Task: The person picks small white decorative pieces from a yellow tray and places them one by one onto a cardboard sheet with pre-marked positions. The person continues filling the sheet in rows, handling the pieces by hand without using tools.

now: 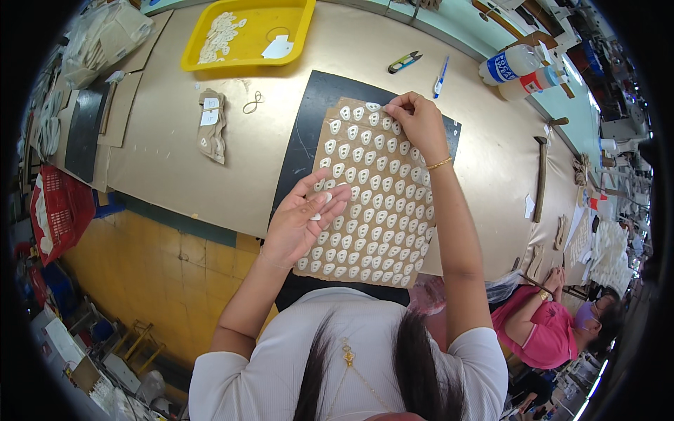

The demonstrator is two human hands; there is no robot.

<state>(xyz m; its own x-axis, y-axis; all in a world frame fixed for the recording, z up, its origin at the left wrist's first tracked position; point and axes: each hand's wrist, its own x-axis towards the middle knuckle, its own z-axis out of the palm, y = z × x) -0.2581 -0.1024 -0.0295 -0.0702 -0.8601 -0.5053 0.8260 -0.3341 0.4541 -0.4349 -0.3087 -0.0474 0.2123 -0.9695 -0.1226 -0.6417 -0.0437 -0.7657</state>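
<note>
A brown cardboard sheet [330, 153] lies on a black board [298, 151], covered with rows of small white oval pieces [380, 163] with dark holes. My left hand [298, 223] is over the sheet's left side, palm partly up, with a few loose white pieces [321, 203] held between thumb and fingers. At the sheet's far edge, my right hand [418, 123] has its thumb and fingertips pinched together beside the top row. Whatever is in that pinch is hidden by the fingers. My right forearm covers part of the sheet's right edge.
A yellow tray [309, 34] with loose white pieces stands at the back. Thread snips [404, 62], a pen [441, 77] and bottles [507, 64] sit back right. Left is a tied bundle [212, 130]; right, a hammer [540, 179]. A person in pink [537, 323] works at right.
</note>
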